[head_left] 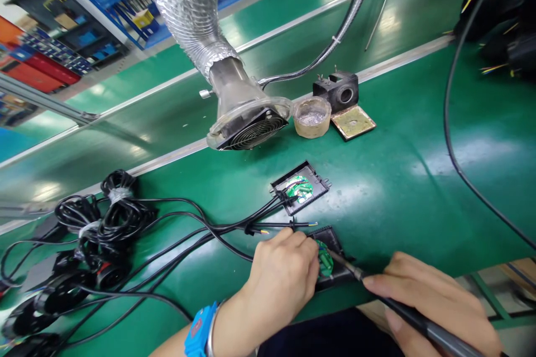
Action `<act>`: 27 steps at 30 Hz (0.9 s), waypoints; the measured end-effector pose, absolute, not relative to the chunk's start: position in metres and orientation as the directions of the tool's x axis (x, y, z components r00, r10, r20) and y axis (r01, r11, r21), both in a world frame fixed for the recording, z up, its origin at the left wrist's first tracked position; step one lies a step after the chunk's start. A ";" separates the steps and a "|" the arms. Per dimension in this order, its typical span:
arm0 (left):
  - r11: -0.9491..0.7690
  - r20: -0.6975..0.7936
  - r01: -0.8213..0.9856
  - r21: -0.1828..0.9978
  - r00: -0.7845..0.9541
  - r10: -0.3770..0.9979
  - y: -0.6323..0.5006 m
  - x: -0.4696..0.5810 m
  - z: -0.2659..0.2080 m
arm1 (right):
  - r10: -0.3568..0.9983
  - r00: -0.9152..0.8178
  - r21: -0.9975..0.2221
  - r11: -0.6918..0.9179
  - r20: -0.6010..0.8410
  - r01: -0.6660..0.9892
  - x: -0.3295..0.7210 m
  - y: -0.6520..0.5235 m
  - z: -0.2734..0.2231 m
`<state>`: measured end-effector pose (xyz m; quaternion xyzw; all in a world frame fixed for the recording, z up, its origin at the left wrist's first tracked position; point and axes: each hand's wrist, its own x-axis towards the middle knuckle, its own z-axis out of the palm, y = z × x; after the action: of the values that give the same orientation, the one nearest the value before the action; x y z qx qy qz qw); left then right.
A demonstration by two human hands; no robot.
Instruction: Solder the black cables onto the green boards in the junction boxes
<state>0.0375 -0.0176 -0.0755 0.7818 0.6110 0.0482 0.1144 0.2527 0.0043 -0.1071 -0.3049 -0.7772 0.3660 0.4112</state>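
Note:
My right hand is closed round a soldering iron, its tip reaching the green circuit board in the nearer black housing. At the left side of that board is my left hand, its fingers curled and pinched. What those fingers hold is hidden behind the knuckles. A blue band is on the left wrist. Just beyond, a second black housing lies flat with a round green board inside and a black cable running out to the left.
A fume duct with a round grille hangs over the bench. Behind are a solder bowl, an iron stand and a sponge tray. Coiled black cables lie left; a dark cord crosses the right.

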 end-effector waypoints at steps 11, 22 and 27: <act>-0.256 -0.054 0.945 0.202 0.272 0.961 -0.017 0.041 -0.075 | 0.747 -0.444 -0.735 0.632 0.494 0.246 0.257 -0.004 -0.103; -0.240 -0.043 0.952 0.188 0.252 0.967 -0.019 0.044 -0.073 | 0.779 -0.315 -0.734 0.621 0.542 0.274 0.236 0.001 -0.126; -0.204 -0.130 0.955 0.217 0.236 0.963 -0.017 0.043 -0.072 | 0.761 -0.370 -0.735 0.633 0.533 0.245 0.224 0.003 -0.126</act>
<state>0.0428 -0.0167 -0.0716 0.7758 0.6179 0.0167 0.1265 0.2239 0.0031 -0.1263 -0.3232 -0.7782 0.2813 0.4591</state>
